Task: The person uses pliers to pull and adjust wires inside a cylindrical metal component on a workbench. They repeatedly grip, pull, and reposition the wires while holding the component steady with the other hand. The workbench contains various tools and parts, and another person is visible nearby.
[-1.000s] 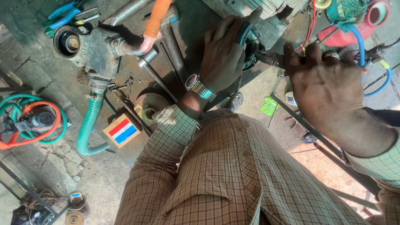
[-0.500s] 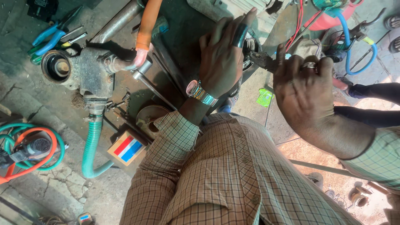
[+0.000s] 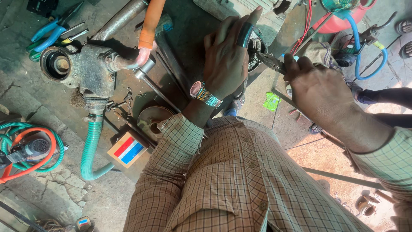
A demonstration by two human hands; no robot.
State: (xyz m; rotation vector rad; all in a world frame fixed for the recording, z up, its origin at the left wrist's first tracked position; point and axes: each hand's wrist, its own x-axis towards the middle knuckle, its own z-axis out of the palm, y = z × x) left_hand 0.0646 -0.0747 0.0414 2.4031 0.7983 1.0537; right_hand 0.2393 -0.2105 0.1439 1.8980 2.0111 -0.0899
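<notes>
Nearest the camera, two forearms in checked shirt sleeves are seen from above, reaching forward over a cluttered workshop floor. The left hand [image 3: 225, 60], with a metal wristwatch [image 3: 206, 95] at the wrist, is laid flat over a dark motor part [image 3: 256, 45], its fingers [image 3: 251, 25] held straight and close together, pressed against the part rather than curled about it. The right hand [image 3: 319, 92] is closed in a fist around the handles of a pair of pliers [image 3: 271, 61], whose dark nose is pointed at the motor part just beside the left hand's fingertips; whether the nose is gripping anything cannot be told. Below the left forearm, a round metal cap [image 3: 151, 120] and a small box with red, white and blue stripes [image 3: 128, 149] are seen on the concrete floor [image 3: 64, 189]. Further left, a rusty cast pump body [image 3: 88, 73] is lying with a green ribbed hose [image 3: 91, 150] fixed to its lower outlet and an orange hose [image 3: 148, 23] leading away at the top. At the far left edge, coiled green and orange hoses [image 3: 25, 148] are lying around a small tool. Blue-handled pliers [image 3: 49, 34] rest at the top left. At the top right, a red container [image 3: 343, 19], red wires and a blue tube [image 3: 358, 47] are seen.
</notes>
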